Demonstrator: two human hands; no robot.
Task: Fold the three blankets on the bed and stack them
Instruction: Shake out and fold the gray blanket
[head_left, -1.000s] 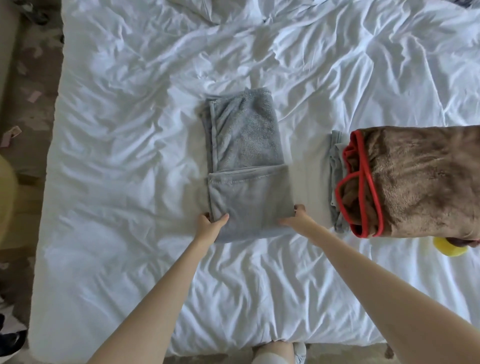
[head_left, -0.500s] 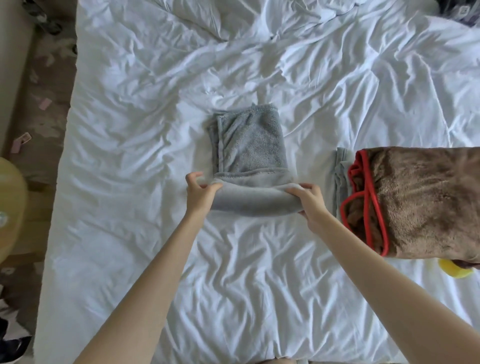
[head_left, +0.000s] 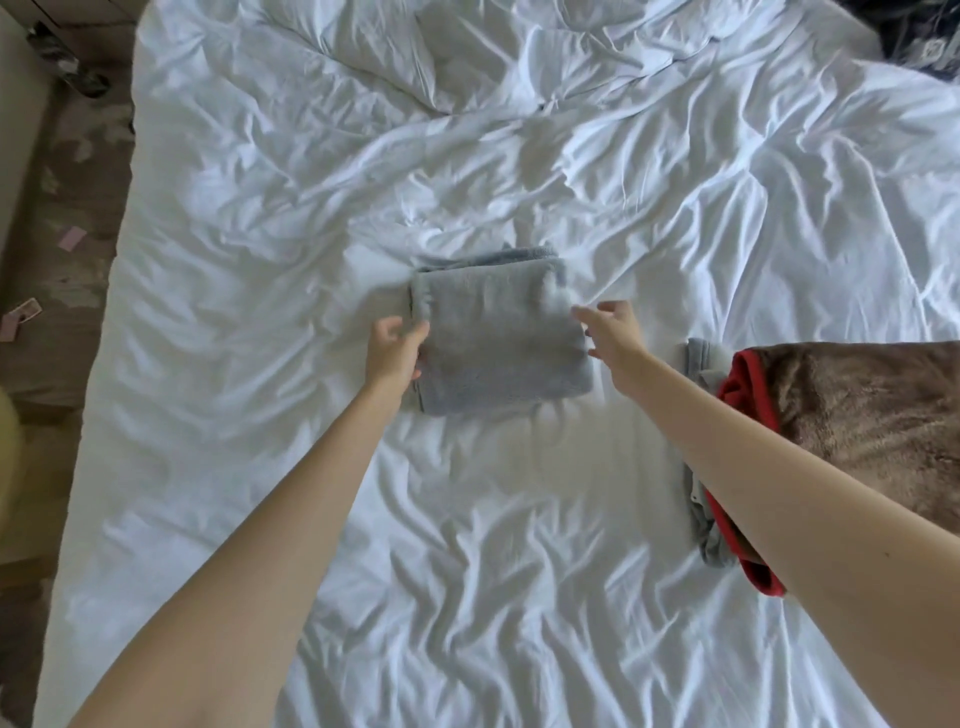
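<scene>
**Grey fleece blanket (head_left: 498, 332) folded small mid-bed; stacking step due**

The grey fleece blanket lies flat as a compact rectangle, several layers thick, in the middle of the rumpled white bed (head_left: 260, 234). Left hand (head_left: 392, 353) is at the blanket's left edge with fingers touching it. Motion blur there, so cannot tell whether it pinches the edge or only rests against it. Right hand (head_left: 615, 332) is at the right edge, fingers spread and relaxed, grasping nothing. Whether it touches the cloth or sits just off it is too blurred to say.

On the right side of the bed, apart from the grey one, sits a folded brown plush blanket with red trim (head_left: 857, 415). It lies on top of a second grey blanket (head_left: 698, 358), of which only a strip along the left edge shows. The right forearm crosses in front of that pile.

Step, as I judge it: folding of the third blanket looks finished or at its last tidy-up, and two are already stacked. Only the stacking is left.

The next move would call for both hands to take the grey rectangle by its two sides and lift it level so the layers don't slip open. Then carry it right and set it square on the brown blanket. Fleece is soft and limp, so a one-sided grip would likely let the fold sag.
</scene>
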